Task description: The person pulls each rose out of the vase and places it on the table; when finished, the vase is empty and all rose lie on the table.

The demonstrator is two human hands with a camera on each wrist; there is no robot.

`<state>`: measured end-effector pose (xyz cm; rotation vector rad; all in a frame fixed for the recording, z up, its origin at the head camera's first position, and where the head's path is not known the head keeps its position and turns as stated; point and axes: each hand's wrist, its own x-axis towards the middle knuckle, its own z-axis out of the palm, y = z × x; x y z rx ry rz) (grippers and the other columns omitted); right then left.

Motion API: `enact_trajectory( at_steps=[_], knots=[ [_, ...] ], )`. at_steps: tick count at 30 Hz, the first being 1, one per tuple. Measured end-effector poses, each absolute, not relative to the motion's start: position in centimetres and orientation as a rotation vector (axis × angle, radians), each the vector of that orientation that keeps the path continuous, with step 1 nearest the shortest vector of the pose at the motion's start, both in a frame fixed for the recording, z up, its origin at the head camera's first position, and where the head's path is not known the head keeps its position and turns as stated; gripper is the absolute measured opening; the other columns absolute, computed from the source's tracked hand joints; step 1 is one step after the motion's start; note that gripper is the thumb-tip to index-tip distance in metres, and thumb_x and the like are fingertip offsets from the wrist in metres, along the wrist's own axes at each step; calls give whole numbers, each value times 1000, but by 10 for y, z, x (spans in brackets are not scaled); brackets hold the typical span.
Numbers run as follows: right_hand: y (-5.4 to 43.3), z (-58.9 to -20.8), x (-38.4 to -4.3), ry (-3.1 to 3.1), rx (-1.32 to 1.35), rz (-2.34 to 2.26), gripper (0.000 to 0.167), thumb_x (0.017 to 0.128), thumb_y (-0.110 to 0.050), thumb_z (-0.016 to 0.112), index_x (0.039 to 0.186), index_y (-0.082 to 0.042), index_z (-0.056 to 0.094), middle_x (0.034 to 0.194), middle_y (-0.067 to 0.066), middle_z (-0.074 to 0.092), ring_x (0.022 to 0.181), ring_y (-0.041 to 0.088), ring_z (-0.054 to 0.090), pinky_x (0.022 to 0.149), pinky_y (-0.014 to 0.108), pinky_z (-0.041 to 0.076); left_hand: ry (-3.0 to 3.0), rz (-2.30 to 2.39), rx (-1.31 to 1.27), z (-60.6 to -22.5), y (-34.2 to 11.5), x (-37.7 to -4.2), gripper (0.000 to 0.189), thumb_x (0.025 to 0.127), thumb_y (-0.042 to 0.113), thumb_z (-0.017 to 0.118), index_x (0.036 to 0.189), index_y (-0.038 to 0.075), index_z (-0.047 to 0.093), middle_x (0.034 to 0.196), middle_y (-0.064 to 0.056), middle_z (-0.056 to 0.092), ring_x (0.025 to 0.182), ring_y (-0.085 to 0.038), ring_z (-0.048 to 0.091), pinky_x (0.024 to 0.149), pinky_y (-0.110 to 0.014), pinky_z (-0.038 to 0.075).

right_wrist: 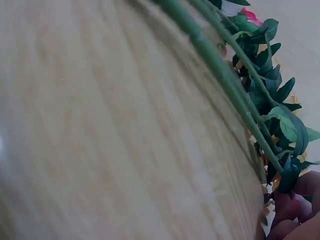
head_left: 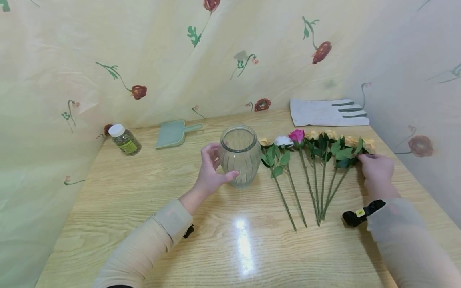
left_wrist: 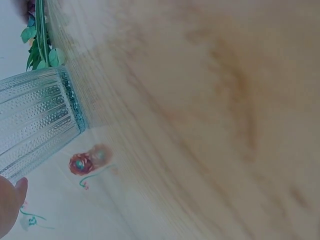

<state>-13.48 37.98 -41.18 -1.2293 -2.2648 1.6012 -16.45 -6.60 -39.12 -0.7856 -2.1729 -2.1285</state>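
A ribbed clear glass vase (head_left: 240, 160) stands upright on the wooden table in the head view. My left hand (head_left: 213, 170) holds it from the left, thumb across the front and fingers curled at its side. The left wrist view shows the vase's ribbed wall (left_wrist: 40, 117) with part of my hand (left_wrist: 9, 205) against it. To the right lies a row of artificial roses, yellow, white and pink, stems toward me. My right hand (head_left: 377, 170) pinches the rightmost yellow rose (head_left: 368, 145) near its leaves. In the right wrist view, fingers (right_wrist: 295, 207) close on it beside a dark leaf (right_wrist: 290, 175).
A white-lidded jar (head_left: 126, 140) and a pale green dustpan (head_left: 171, 134) sit at the back left. A white glove (head_left: 320, 113) lies at the back right, behind the roses. Flower-printed cloth (head_left: 162, 52) hangs behind the table (head_left: 144, 192).
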Motion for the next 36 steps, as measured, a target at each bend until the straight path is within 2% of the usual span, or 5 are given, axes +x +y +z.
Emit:
enact_trajectory(
  at_steps=[3, 12, 18, 30, 36],
  knots=[
    [381, -414, -134, -2365, -1199, 1512, 21, 90, -35, 54, 104, -19, 59, 133, 7, 41, 84, 0, 41, 63, 13, 44, -2165, -2143, -781, -390, -66, -163, 87, 67, -4, 73, 131, 6, 15, 131, -15, 36, 120, -26, 38, 105, -43, 32],
    [381, -414, -125, -2210, -1143, 1690, 4, 91, -25, 56, 89, -22, 57, 93, -8, 48, 63, -1, 55, 56, 13, 45, -2165, -2134, -775, -390, -68, -160, 83, 69, 0, 72, 130, 5, 16, 131, -15, 37, 121, -26, 38, 105, -41, 32],
    [379, -410, -121, -1911, -1103, 1935, 14, 87, -18, 63, 74, -25, 64, 67, -10, 60, 54, 4, 59, 50, 15, 47, -2156, -2099, -789, -391, -70, -158, 82, 69, 8, 72, 129, 7, 17, 130, -15, 38, 120, -26, 39, 105, -44, 32],
    [369, -391, -122, -1824, -987, 1922, 7, 85, -22, 68, 81, -18, 72, 63, -10, 64, 59, 2, 58, 47, 14, 42, -2169, -2104, -762, -391, -71, -158, 83, 68, -1, 74, 129, 6, 18, 129, -16, 39, 118, -26, 40, 103, -44, 34],
    [353, -375, -133, -1870, -821, 1896, 18, 81, -29, 73, 95, -18, 71, 81, -9, 63, 75, 5, 55, 58, 10, 44, -2236, -2103, -735, -391, -71, -157, 82, 70, 0, 74, 130, 8, 17, 131, -16, 37, 123, -28, 38, 104, -46, 32]
  ],
)
